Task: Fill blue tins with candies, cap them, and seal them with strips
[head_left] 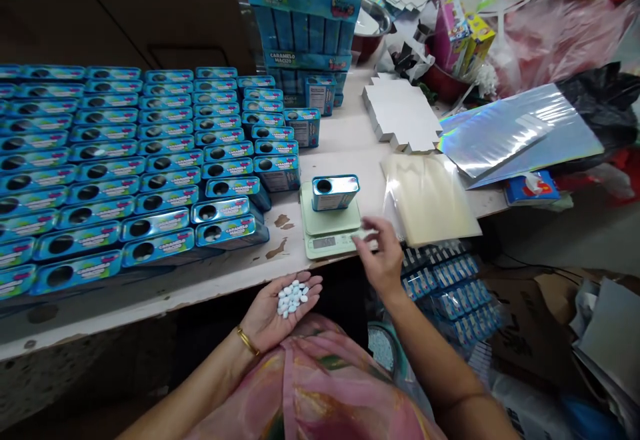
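Candies, small, oval and pale blue-white, lie in a loose heap on the left hand, which is open and cupped palm up just below the front edge of the desk. A gold bangle circles that wrist. The right hand is open too, fingers spread and gripping nothing, close beside the front of a digital scale; it may not be touching the scale.

One blue tin sits on the scale's pale green platform, its round opening facing up and no cap in sight. The readout is too small to read. To the left, dense rows of matching tins fill much of the desk, their dark round openings also uncapped as far as can be seen. From here, none shows whether it is filled. The only tin set apart is the one on the scale, while the rows remain crowded, with a few tins at their right end turned to show white label panels.

Blue cartons marked Caramelo Macizo are stacked at the top centre. To the right lie a flat white card blank, holographic sheets and a clear plastic bag. Below the desk, near the bottom centre, a round container holds more pale candies, and blue packets in plastic sit to its right.
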Action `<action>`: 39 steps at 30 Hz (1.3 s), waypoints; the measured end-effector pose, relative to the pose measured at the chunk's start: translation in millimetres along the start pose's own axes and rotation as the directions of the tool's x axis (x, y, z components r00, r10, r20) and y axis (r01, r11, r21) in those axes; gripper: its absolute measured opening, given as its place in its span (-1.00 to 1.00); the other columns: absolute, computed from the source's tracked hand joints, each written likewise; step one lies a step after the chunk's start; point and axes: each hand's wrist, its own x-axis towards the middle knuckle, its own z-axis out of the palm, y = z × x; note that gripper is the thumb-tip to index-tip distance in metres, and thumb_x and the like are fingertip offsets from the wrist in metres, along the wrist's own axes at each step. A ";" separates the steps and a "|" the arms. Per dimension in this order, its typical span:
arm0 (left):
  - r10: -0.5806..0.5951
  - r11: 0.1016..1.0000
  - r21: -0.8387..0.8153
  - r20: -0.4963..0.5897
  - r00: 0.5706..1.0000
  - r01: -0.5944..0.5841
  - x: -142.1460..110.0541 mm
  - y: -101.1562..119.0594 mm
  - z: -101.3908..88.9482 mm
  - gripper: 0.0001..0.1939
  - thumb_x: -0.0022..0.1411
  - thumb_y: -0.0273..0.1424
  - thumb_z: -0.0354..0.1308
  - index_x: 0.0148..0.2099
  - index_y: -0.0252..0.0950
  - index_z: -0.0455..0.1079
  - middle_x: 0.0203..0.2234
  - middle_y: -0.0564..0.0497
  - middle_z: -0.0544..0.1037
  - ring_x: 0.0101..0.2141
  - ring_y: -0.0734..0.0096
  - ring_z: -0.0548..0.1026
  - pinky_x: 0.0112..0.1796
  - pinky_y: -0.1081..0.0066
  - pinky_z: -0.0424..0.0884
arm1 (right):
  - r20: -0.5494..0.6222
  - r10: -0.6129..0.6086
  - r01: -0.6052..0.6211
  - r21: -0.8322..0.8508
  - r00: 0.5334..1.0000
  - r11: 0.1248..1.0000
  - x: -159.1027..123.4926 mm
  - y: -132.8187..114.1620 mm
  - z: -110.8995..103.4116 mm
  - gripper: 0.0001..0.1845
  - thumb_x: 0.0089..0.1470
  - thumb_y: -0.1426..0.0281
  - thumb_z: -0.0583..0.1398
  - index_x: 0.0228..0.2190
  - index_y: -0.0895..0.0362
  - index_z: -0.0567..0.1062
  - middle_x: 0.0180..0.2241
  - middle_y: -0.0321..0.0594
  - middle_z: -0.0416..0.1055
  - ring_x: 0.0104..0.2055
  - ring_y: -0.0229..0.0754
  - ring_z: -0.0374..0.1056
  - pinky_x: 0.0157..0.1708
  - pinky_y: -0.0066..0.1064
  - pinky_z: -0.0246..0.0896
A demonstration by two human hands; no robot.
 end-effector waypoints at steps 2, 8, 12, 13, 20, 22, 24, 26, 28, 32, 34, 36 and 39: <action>0.053 0.998 -0.014 -0.016 0.998 -0.053 -3.7 5.6 3.6 -0.84 0.10 -0.54 -0.02 -0.30 -0.45 0.37 -0.35 -0.19 0.53 -0.34 0.29 0.51 -0.35 0.36 0.47 | -0.019 0.044 -0.042 0.079 0.999 0.996 30.4 15.4 2.5 -0.44 -0.08 0.39 0.18 -0.01 0.10 0.15 -0.03 -0.08 0.21 -0.04 -0.17 0.19 -0.17 -0.32 0.21; 0.237 0.967 -0.088 -0.022 0.971 -0.238 -11.8 25.7 31.6 -0.84 0.12 -0.54 -0.04 -0.29 -0.45 0.36 -0.39 -0.19 0.52 -0.36 0.31 0.51 -0.38 0.39 0.48 | 0.196 -0.053 0.006 0.233 0.979 0.973 78.4 29.1 20.8 -0.53 -0.06 0.43 0.12 -0.05 0.14 0.20 -0.15 -0.17 0.31 -0.14 -0.24 0.26 -0.12 -0.34 0.19; 0.306 0.943 -0.150 0.041 0.951 -0.297 -9.1 37.6 51.9 -0.83 0.11 -0.53 -0.03 -0.29 -0.47 0.36 -0.39 -0.21 0.51 -0.34 0.28 0.50 -0.34 0.36 0.48 | 0.176 -0.236 0.229 0.061 0.956 0.972 71.9 -1.3 9.8 -0.62 -0.04 0.51 0.07 -0.12 0.11 0.28 -0.19 -0.18 0.32 -0.14 -0.20 0.25 -0.13 -0.30 0.19; 0.318 0.938 -0.168 0.058 0.946 -0.305 -7.7 39.8 55.7 -0.84 0.11 -0.54 -0.02 -0.31 -0.47 0.36 -0.41 -0.20 0.51 -0.35 0.29 0.50 -0.34 0.35 0.47 | 0.194 -0.310 0.316 -0.003 0.931 0.949 69.4 -10.0 5.2 -0.61 -0.03 0.54 0.05 -0.11 0.10 0.28 -0.15 -0.17 0.31 -0.10 -0.17 0.22 -0.09 -0.26 0.16; 0.363 0.909 -0.239 0.051 0.930 -0.342 -1.6 43.2 67.7 -0.88 0.09 -0.57 -0.02 -0.41 -0.41 0.34 -0.54 -0.05 0.49 -0.47 0.41 0.48 -0.38 0.35 0.48 | 0.348 -0.523 0.614 -0.244 0.778 0.750 60.6 -33.4 -7.6 -0.57 0.03 0.57 -0.02 -0.04 0.08 0.26 -0.10 -0.18 0.31 -0.01 -0.16 0.15 -0.01 -0.21 0.09; 0.351 0.916 -0.227 0.056 0.935 -0.330 -1.6 42.7 67.5 -0.89 0.09 -0.57 -0.02 -0.40 -0.42 0.34 -0.54 -0.06 0.49 -0.48 0.40 0.48 -0.39 0.35 0.48 | 0.354 -0.532 0.629 -0.278 0.769 0.726 58.8 -33.8 -8.5 -0.57 0.04 0.57 -0.02 -0.04 0.06 0.26 -0.09 -0.18 0.31 0.00 -0.16 0.14 0.00 -0.20 0.08; 0.348 0.919 -0.223 0.075 0.934 -0.325 -2.0 42.6 66.9 -0.88 0.09 -0.57 -0.03 -0.39 -0.42 0.34 -0.52 -0.07 0.49 -0.47 0.40 0.48 -0.39 0.35 0.48 | 0.362 -0.537 0.640 -0.296 0.762 0.709 57.5 -34.6 -9.4 -0.58 0.05 0.56 -0.03 -0.04 0.05 0.28 -0.08 -0.19 0.30 0.02 -0.16 0.13 0.02 -0.18 0.05; 0.350 0.919 -0.225 0.079 0.933 -0.325 -2.5 42.7 66.3 -0.87 0.09 -0.57 -0.03 -0.38 -0.42 0.34 -0.52 -0.07 0.49 -0.47 0.40 0.49 -0.40 0.35 0.48 | 0.370 -0.532 0.640 -0.300 0.762 0.707 57.0 -34.9 -9.7 -0.58 0.05 0.56 -0.03 -0.04 0.05 0.28 -0.08 -0.19 0.30 0.02 -0.15 0.13 0.02 -0.18 0.05; 0.351 0.917 -0.226 0.067 0.934 -0.328 -2.9 42.9 65.7 -0.86 0.10 -0.57 -0.04 -0.38 -0.43 0.34 -0.53 -0.07 0.49 -0.47 0.41 0.49 -0.39 0.36 0.48 | 0.361 -0.521 0.626 -0.301 0.773 0.720 56.5 -34.4 -9.3 -0.58 0.06 0.56 -0.03 -0.03 0.07 0.27 -0.09 -0.17 0.31 0.00 -0.15 0.14 0.00 -0.20 0.08; 0.348 0.919 -0.223 0.063 0.936 -0.326 -2.1 43.2 64.8 -0.86 0.10 -0.56 -0.04 -0.38 -0.42 0.35 -0.55 -0.07 0.49 -0.49 0.41 0.48 -0.41 0.36 0.48 | 0.346 -0.532 0.631 -0.322 0.773 0.706 52.4 -34.1 -8.7 -0.58 0.06 0.56 -0.03 -0.03 0.05 0.27 -0.08 -0.18 0.30 0.02 -0.16 0.13 0.03 -0.17 0.05; 0.343 0.922 -0.214 0.064 0.937 -0.323 -0.8 43.0 64.4 -0.87 0.10 -0.56 -0.03 -0.38 -0.42 0.35 -0.53 -0.08 0.49 -0.48 0.40 0.48 -0.41 0.35 0.48 | 0.367 -0.553 0.660 -0.332 0.748 0.673 50.1 -34.2 -8.9 -0.59 0.07 0.55 -0.02 -0.05 0.02 0.29 -0.08 -0.20 0.31 0.04 -0.15 0.11 0.05 -0.15 0.01; 0.342 0.923 -0.209 0.062 0.938 -0.323 0.5 42.3 64.2 -0.87 0.09 -0.57 -0.03 -0.38 -0.44 0.35 -0.52 -0.10 0.49 -0.46 0.38 0.49 -0.39 0.34 0.48 | 0.370 -0.551 0.661 -0.338 0.748 0.670 49.3 -33.3 -8.9 -0.59 0.07 0.55 -0.02 -0.05 0.02 0.30 -0.08 -0.20 0.31 0.04 -0.15 0.11 0.05 -0.14 0.01; 0.344 0.923 -0.204 0.061 0.937 -0.326 1.3 41.3 64.1 -0.86 0.09 -0.59 -0.04 -0.36 -0.46 0.35 -0.51 -0.12 0.50 -0.44 0.37 0.49 -0.37 0.35 0.48 | 0.341 -0.504 0.603 -0.326 0.794 0.729 50.1 -30.0 -9.0 -0.58 0.06 0.57 -0.03 -0.04 0.06 0.29 -0.09 -0.18 0.31 0.01 -0.15 0.14 0.02 -0.17 0.06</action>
